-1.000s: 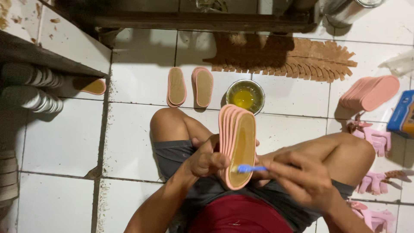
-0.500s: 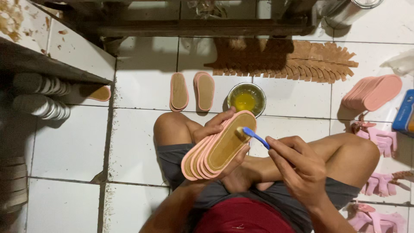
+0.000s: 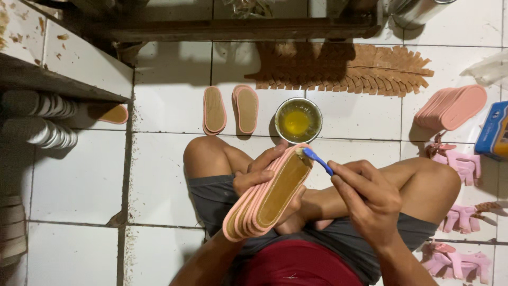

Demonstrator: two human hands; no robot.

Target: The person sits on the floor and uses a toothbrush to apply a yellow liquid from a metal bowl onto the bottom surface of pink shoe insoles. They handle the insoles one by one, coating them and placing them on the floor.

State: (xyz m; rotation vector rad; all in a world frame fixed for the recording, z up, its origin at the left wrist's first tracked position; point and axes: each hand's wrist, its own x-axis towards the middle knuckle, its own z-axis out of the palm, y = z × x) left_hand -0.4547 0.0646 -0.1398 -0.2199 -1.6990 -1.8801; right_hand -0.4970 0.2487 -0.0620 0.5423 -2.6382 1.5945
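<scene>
My left hand (image 3: 260,172) grips a fanned stack of pink shoe soles (image 3: 267,196), tilted over my lap, the top one showing a tan glued face. My right hand (image 3: 368,198) holds a blue-handled brush (image 3: 316,160) whose tip touches the upper end of the top sole. A metal bowl of yellow glue (image 3: 298,120) sits on the tiled floor just beyond my knees.
Two pink soles (image 3: 230,109) lie face up on the floor left of the bowl. A brown woven mat (image 3: 349,66) lies behind. A stack of pink soles (image 3: 451,107) and pink straps (image 3: 459,161) lie at right, near a blue box (image 3: 493,131). A shelf (image 3: 58,90) stands at left.
The sole stack has tilted from upright to slanting left-down across my lap. My right hand has brought the brush up to the top end of the sole.
</scene>
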